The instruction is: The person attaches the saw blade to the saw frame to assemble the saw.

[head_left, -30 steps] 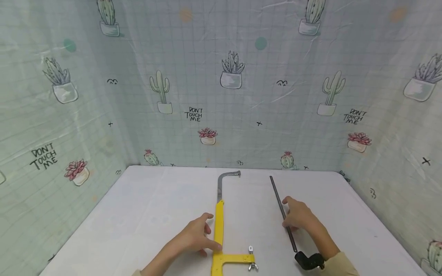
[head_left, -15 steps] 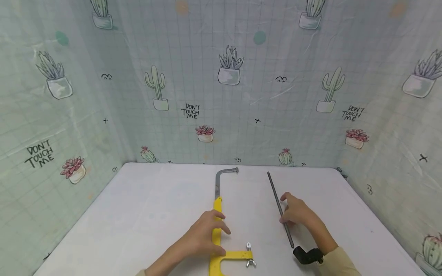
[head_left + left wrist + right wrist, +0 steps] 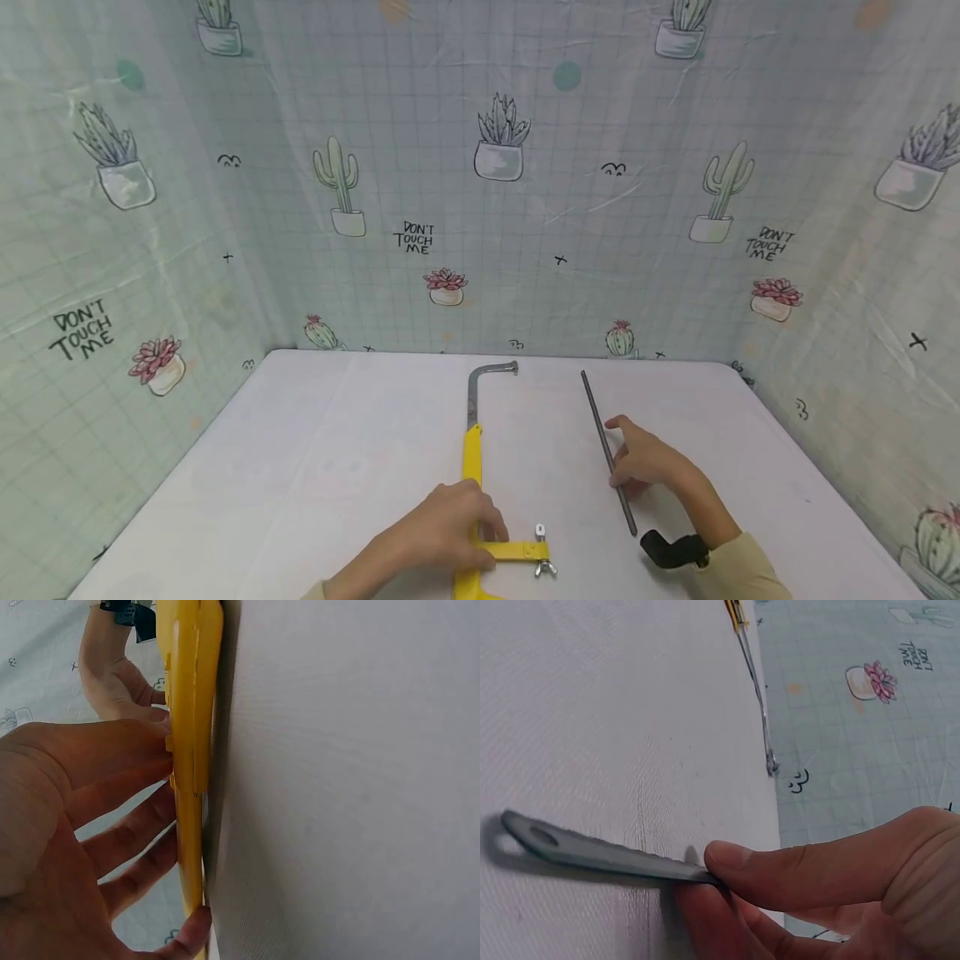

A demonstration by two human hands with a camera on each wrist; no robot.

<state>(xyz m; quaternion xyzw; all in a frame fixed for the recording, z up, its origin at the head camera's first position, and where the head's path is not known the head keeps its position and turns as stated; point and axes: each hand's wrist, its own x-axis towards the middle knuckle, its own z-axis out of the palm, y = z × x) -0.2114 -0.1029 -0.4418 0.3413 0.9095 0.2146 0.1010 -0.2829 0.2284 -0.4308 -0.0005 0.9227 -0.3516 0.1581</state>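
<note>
A yellow hacksaw frame (image 3: 472,454) with a grey bent metal front end lies lengthwise on the white table, without a blade fitted in it. My left hand (image 3: 442,529) grips it where the short yellow arm branches off; in the left wrist view the thumb and fingertips meet the yellow bar (image 3: 191,697). On that short arm sit a blade pin and a silver wing nut (image 3: 545,568). To the right, my right hand (image 3: 654,458) pinches a dark grey hacksaw blade (image 3: 600,429) between thumb and fingers. The right wrist view shows the blade's holed, toothed end (image 3: 622,855) close over the table.
The white table (image 3: 337,433) ends at a curtain (image 3: 405,333) printed with cacti, which hangs behind and on both sides. A black wrist camera mount (image 3: 673,550) sits on my right wrist, near the blade's lower end.
My left hand has moved from beside the hacksaw frame onto it, and its fingers have curled over the bar. The right hand keeps its pinch on the blade, and the head view has shifted slightly.
</note>
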